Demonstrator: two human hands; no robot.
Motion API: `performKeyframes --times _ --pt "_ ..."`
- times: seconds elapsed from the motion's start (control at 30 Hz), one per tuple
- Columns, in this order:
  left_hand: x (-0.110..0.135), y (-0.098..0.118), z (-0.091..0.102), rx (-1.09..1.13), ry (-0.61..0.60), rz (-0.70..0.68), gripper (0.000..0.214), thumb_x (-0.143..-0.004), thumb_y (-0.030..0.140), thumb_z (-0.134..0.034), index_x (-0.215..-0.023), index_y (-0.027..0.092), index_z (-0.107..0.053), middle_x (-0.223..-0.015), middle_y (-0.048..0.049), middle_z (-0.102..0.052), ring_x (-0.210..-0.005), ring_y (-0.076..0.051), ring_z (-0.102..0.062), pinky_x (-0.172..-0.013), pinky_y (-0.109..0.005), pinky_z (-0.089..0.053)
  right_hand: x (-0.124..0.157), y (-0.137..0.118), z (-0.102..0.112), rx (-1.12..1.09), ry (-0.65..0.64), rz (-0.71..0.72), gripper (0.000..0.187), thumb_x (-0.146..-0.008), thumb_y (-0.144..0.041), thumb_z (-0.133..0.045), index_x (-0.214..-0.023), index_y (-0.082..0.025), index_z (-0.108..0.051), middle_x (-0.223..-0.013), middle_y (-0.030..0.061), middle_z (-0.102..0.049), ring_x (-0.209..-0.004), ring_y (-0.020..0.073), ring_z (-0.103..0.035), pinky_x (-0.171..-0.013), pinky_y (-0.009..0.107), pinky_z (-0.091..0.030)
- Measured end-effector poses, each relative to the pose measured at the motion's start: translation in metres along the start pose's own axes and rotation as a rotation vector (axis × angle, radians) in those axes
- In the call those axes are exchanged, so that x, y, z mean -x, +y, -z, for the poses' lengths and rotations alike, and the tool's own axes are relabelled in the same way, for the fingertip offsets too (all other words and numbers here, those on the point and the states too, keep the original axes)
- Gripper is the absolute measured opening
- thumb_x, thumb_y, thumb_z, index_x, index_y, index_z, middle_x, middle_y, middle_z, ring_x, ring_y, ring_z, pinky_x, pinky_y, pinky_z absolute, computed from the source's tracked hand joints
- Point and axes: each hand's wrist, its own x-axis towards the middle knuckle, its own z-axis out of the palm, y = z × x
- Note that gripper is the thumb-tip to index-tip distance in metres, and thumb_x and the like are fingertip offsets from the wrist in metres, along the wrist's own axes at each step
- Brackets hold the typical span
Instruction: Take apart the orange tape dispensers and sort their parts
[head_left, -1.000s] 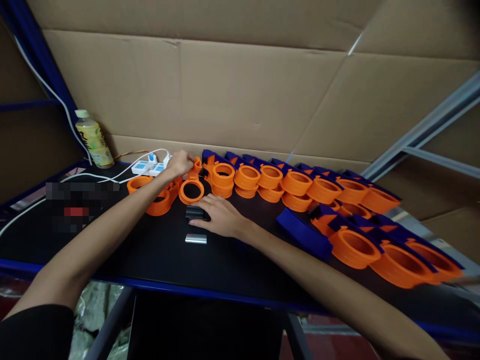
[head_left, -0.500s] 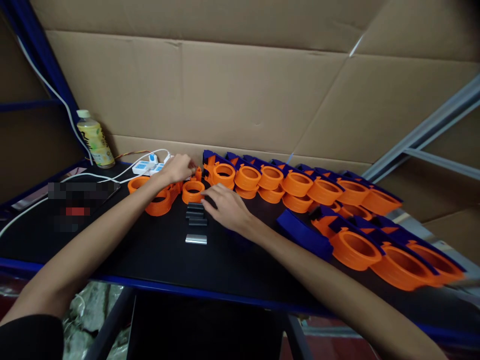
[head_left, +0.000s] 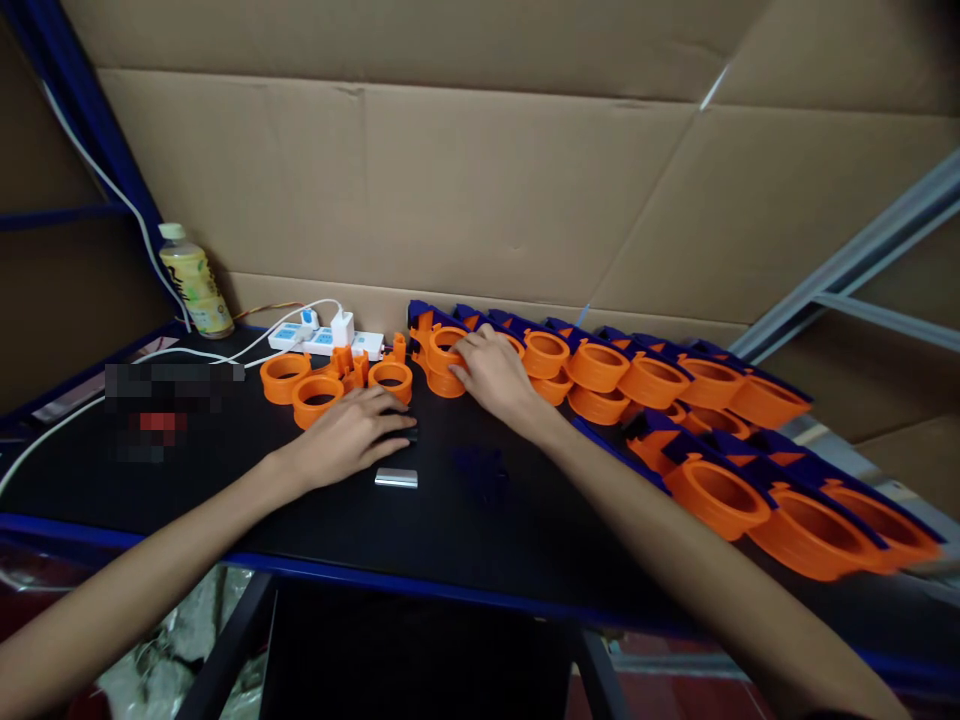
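1. Your left hand (head_left: 349, 435) lies low over the tabletop (head_left: 420, 545), palm down, its fingers stretched out and slightly spread; a black piece (head_left: 406, 436) shows just at the fingertips, and you cannot tell from this view whether the hand grips it.
2. Your right hand (head_left: 495, 375) reaches to the left end of the row, its fingers bent at the rim of an orange ring (head_left: 446, 383); whether they close on it or only touch it cannot be told.
3. Just in front of your left fingers, on your side, lies a silver piece (head_left: 396, 479).
4. Beyond your left hand stand three loose orange rings, with a white power strip (head_left: 367, 346) behind them.
5. To your right, orange rings with dark blue backs run in two layers along the cardboard wall (head_left: 480, 190); a nearer group (head_left: 716, 510) stands in front of the row's right part.
6. A yellow-labelled bottle (head_left: 196, 290) stands at the far left.
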Motion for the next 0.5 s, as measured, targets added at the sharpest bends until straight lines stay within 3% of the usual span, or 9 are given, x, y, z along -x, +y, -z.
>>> performKeyframes --times 0.17,0.5 --pt "0.005 -0.007 -0.018 -0.015 -0.007 -0.031 0.028 -0.098 0.030 -0.051 -0.116 0.023 -0.071 -0.125 -0.0093 -0.066 -0.118 -0.027 -0.058 -0.100 -0.048 -0.042 0.000 0.005 0.000 -0.029 0.023 0.005 0.020 -0.092 -0.020 -0.056 -0.106 -0.013 -0.069 -0.106 0.0145 -0.069 -0.103 0.0298 -0.050 -0.084 0.041 -0.039" --pt "0.011 -0.006 -0.014 0.048 0.054 -0.003 0.026 -0.094 0.020 -0.051 -0.109 0.023 -0.072 -0.119 -0.0097 -0.068 -0.111 -0.027 -0.061 -0.097 -0.048 -0.044 0.006 0.009 0.006 -0.102 0.083 -0.010 0.022 -0.094 -0.026 -0.054 -0.107 -0.013 -0.068 -0.106 0.0138 -0.068 -0.101 0.0283 -0.050 -0.087 0.042 -0.042"
